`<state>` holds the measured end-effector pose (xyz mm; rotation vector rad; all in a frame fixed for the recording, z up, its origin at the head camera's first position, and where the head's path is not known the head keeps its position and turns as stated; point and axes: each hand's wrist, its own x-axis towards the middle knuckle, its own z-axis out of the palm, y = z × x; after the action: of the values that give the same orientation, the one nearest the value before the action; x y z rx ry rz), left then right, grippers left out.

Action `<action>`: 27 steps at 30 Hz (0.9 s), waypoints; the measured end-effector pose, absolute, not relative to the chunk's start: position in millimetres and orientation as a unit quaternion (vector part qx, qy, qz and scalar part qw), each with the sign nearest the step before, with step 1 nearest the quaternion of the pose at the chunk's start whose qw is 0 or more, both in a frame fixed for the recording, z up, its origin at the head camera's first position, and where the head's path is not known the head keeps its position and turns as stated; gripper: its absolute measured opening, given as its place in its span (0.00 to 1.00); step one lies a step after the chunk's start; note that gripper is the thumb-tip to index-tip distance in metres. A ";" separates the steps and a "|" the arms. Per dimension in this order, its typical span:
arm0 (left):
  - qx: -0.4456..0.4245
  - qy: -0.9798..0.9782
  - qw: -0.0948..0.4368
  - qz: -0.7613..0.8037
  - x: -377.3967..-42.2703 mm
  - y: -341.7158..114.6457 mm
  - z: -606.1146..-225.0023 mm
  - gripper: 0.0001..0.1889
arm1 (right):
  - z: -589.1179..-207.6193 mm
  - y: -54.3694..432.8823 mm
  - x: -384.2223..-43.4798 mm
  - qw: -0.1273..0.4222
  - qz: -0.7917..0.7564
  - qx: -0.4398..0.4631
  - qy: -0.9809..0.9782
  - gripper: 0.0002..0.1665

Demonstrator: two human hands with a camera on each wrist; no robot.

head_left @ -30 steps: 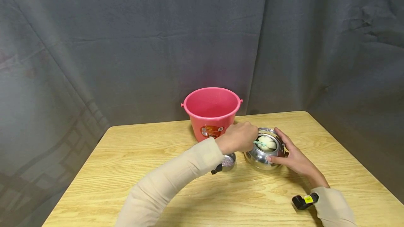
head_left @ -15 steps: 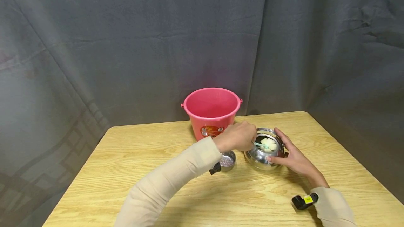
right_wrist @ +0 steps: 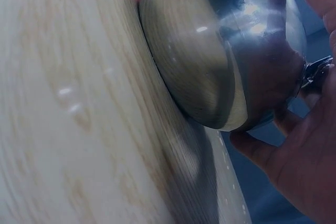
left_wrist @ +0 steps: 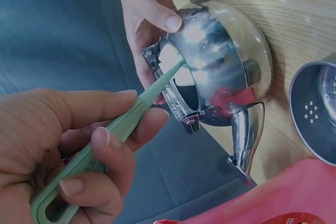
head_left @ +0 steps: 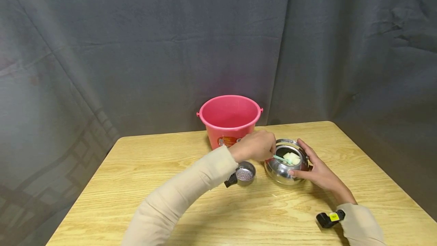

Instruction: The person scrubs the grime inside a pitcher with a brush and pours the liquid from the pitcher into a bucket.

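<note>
My left hand (head_left: 257,145) grips the pale green handle of a sponge brush (left_wrist: 128,119), with the fingers curled round it. The brush's cream-white sponge head (head_left: 291,158) sits in the round top opening of a shiny stainless steel teapot (head_left: 281,176); its lower part is hidden inside. My right hand (head_left: 315,168) holds the teapot from the right, the thumb on its near side and the fingers at the far rim. In the left wrist view the teapot's spout (left_wrist: 245,140) and raised handle (left_wrist: 181,114) show. The teapot rests on the table in the right wrist view.
A perforated metal strainer cup (head_left: 245,174) stands on the wooden table (head_left: 143,174), left of the teapot and below the left wrist. Behind the left hand stands a pink bucket (head_left: 228,129). A grey curtain (head_left: 170,48) hangs behind the table.
The sponge head has shifted a little to the right and lower in the teapot's opening. My left hand has moved slightly left. The right hand and teapot have stayed put.
</note>
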<state>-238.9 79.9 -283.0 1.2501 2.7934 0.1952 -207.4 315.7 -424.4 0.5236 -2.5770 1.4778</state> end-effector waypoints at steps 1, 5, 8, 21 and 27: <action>0.407 0.910 0.040 0.066 -239.2 79.7 -282.3 0.15 | -424.3 315.7 -207.3 0.063 0.488 0.174 -0.853 0.61; 0.410 0.909 0.042 0.061 -240.9 79.1 -278.3 0.09 | -423.9 315.6 -206.8 0.065 0.487 0.173 -0.854 0.61; 0.419 0.906 0.030 0.046 -243.0 78.7 -275.1 0.07 | -423.4 315.8 -206.1 0.065 0.487 0.172 -0.854 0.61; 0.466 0.883 0.052 -0.001 -256.2 82.2 -258.0 0.08 | -423.2 316.0 -206.4 0.061 0.488 0.170 -0.854 0.61; 0.464 0.884 0.056 -0.022 -259.7 86.0 -253.2 0.05 | -423.6 315.2 -207.0 0.063 0.484 0.172 -0.856 0.61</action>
<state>-259.7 86.0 -253.2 1.4067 2.6824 -0.0677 -207.0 315.2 -423.6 0.5187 -2.5860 1.4623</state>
